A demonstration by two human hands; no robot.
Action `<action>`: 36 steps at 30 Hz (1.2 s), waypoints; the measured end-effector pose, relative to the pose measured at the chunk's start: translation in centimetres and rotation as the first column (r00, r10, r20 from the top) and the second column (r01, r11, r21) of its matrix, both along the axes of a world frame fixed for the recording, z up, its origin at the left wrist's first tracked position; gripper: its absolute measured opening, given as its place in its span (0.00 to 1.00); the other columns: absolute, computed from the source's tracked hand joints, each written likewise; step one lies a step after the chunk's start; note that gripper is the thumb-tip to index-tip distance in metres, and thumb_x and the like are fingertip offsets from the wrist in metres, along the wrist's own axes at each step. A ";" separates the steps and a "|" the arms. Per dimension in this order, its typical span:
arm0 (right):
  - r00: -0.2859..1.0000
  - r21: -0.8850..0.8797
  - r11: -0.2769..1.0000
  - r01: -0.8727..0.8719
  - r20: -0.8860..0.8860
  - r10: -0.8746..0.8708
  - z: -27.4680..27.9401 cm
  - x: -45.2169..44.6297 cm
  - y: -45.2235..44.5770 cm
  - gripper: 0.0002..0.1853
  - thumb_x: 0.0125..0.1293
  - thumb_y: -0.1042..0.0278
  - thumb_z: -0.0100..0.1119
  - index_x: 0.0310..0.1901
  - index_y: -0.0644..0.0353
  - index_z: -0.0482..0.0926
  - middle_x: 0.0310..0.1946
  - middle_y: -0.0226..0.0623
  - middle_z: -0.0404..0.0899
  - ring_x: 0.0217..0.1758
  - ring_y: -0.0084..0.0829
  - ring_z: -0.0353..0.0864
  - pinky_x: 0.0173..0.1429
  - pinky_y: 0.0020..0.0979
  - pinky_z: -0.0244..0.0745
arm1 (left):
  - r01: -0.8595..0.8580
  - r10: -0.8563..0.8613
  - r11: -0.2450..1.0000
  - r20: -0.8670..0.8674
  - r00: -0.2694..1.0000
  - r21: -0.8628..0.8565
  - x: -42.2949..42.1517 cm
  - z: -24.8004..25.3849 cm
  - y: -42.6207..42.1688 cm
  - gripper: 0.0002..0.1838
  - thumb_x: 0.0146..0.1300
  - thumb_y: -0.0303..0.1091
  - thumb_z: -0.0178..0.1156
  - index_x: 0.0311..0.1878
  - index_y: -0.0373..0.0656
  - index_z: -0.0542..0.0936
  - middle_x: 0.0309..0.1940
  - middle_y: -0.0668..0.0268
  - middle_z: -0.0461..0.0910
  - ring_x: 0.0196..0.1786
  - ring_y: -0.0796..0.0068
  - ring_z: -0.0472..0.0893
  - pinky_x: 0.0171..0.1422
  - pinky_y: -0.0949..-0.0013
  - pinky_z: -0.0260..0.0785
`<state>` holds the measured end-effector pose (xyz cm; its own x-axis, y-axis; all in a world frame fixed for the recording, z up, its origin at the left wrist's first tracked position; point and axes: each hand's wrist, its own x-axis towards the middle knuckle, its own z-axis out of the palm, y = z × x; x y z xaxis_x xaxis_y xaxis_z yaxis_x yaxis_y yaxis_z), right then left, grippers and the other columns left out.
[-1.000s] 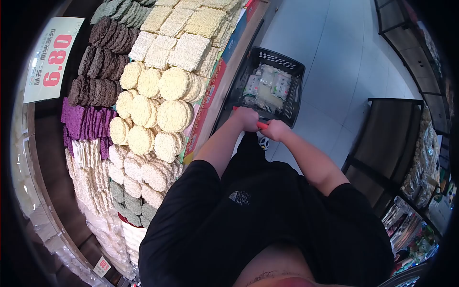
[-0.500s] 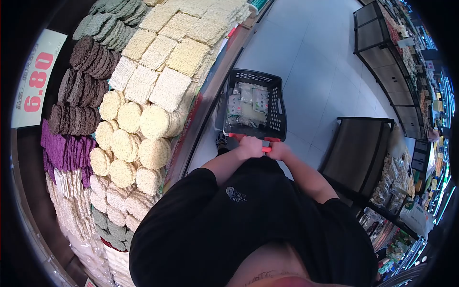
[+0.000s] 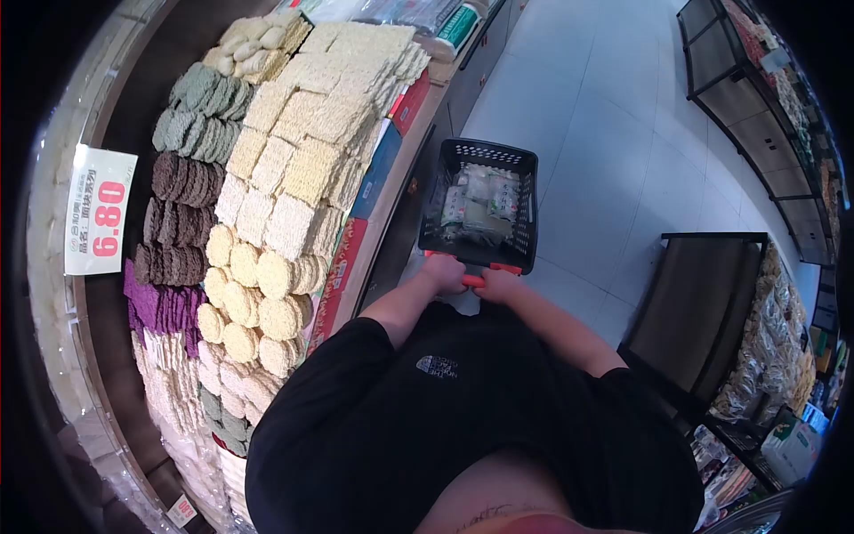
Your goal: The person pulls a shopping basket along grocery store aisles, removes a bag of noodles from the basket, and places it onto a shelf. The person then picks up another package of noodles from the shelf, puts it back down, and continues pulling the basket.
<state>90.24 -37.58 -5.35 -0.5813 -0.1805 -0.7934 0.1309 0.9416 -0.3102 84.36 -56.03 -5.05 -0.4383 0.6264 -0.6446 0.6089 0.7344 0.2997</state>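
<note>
My left hand [image 3: 443, 272] is closed around the red handle [image 3: 474, 280] of a shopping cart. On the same bar, a little to the right, my right hand [image 3: 500, 285] is wrapped too. Just beyond both hands is the cart's black perforated basket [image 3: 528, 230]. Inside it lie several clear and white plastic packages [image 3: 477, 189] with green print; their contents are hard to make out.
Along my left runs a display of dried noodle cakes [image 3: 255, 219], with brown [image 3: 167, 222], purple [image 3: 165, 298] and green [image 3: 203, 129] stacks and a 6.80 price sign [image 3: 100, 214]. Tiled floor [image 3: 587, 151] stretches ahead. At right stands a dark display stand [image 3: 685, 311] with bagged goods [image 3: 767, 343].
The noodle display and its price sign have shifted down in view, and more of the display's far end shows. The basket sits slightly farther right. Both hands keep their hold on the handle.
</note>
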 end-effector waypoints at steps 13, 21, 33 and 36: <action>0.998 0.142 0.989 -0.032 -0.054 0.040 2.8 -2.5 14.2 0.31 0.60 0.35 0.60 0.55 0.50 0.84 0.53 0.41 0.86 0.58 0.43 0.85 0.61 0.47 0.80 | -0.109 0.113 0.993 0.086 0.990 -0.052 -1.0 2.3 15.0 0.23 0.60 0.54 0.62 0.45 0.45 0.89 0.45 0.56 0.89 0.50 0.57 0.88 0.57 0.55 0.80; 0.999 0.094 0.995 0.034 -0.003 -0.033 2.4 -5.0 13.7 0.28 0.59 0.40 0.62 0.51 0.55 0.87 0.51 0.46 0.87 0.56 0.46 0.86 0.63 0.47 0.79 | -0.035 0.035 0.999 0.014 0.999 0.003 -4.1 1.6 14.6 0.22 0.59 0.55 0.63 0.44 0.47 0.90 0.45 0.58 0.89 0.51 0.59 0.88 0.59 0.57 0.79; 0.999 0.116 0.993 -0.030 -0.016 0.032 1.1 -13.1 15.7 0.31 0.60 0.37 0.58 0.47 0.61 0.87 0.48 0.53 0.87 0.54 0.49 0.87 0.61 0.46 0.80 | 0.005 -0.006 0.997 0.011 1.000 0.081 -12.9 1.4 16.3 0.21 0.58 0.52 0.61 0.40 0.46 0.90 0.40 0.55 0.90 0.45 0.57 0.90 0.50 0.53 0.82; 0.999 0.127 0.991 -0.038 -0.008 0.039 0.1 -15.6 17.2 0.31 0.61 0.37 0.57 0.46 0.61 0.87 0.47 0.52 0.87 0.53 0.48 0.87 0.60 0.46 0.80 | 0.020 -0.022 0.995 0.015 1.000 0.095 -15.6 1.2 17.5 0.19 0.59 0.49 0.59 0.40 0.46 0.90 0.40 0.57 0.90 0.45 0.58 0.90 0.50 0.54 0.82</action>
